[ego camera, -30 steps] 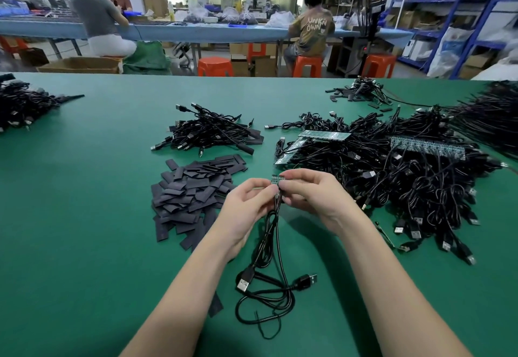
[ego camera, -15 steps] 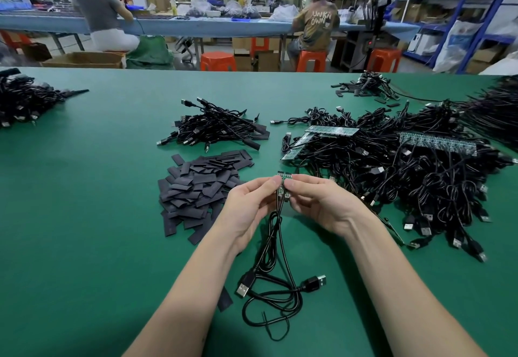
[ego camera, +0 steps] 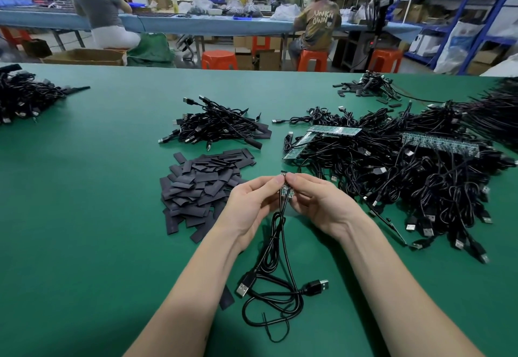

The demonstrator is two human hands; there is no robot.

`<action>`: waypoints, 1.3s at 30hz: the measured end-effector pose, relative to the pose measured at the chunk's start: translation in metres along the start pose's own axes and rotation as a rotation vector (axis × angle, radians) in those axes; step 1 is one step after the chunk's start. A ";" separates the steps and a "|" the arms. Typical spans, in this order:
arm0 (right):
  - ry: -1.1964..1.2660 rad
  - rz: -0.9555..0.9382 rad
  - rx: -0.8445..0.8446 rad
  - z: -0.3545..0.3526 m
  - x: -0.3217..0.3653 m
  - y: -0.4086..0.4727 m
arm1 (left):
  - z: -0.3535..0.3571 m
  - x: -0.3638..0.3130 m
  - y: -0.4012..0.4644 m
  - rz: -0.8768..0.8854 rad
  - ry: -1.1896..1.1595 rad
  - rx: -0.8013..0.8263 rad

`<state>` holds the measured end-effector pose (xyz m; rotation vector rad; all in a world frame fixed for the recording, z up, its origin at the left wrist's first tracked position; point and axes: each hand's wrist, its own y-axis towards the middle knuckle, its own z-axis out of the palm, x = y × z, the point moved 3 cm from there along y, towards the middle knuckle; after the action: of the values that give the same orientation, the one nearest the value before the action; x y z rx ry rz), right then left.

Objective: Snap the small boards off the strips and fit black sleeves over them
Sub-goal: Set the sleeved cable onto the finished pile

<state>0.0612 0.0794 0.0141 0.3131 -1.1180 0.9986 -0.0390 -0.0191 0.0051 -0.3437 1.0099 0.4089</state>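
Since a second ago our hands have lifted a touch and the thumbs have closed in on each other, while the two cables below have barely shifted on the mat. Now we see the left hand and the right hand meeting above the green table, thumb tips pressed nearly together, both pinching the small boards between them. The boards stand upright in the pinch, a bit of green edge poking out above the thumbs and more showing below; whether they are already split apart, we cannot tell.

From the boards two black cables hang down between our wrists and coil on the table, one USB plug lying by the left forearm and another USB plug pointing right. A single black sleeve lies flat just beside the left forearm, partly tucked under it.

To the left of our hands sits the heap of black sleeves, close to the left knuckles. Beyond it is a smaller pile of cables. To the right spreads the big tangle of cables, with board strips resting on top, one more long strip farther right. Another cable bundle lies at the far left edge. Across the aisle, people sit on orange stools at a long bench.
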 end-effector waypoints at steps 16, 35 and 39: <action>0.143 0.116 -0.010 0.005 0.001 -0.004 | 0.002 -0.003 -0.001 -0.096 -0.101 0.059; -0.393 -0.197 -0.140 -0.006 0.049 -0.020 | 0.010 0.006 0.003 0.282 0.595 -0.123; -0.365 -0.243 -0.139 -0.004 0.045 -0.017 | 0.008 0.005 0.004 0.019 0.429 -0.057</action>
<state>0.0810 0.0960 0.0554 0.5197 -1.4338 0.6581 -0.0322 -0.0111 0.0042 -0.4858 1.4229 0.3893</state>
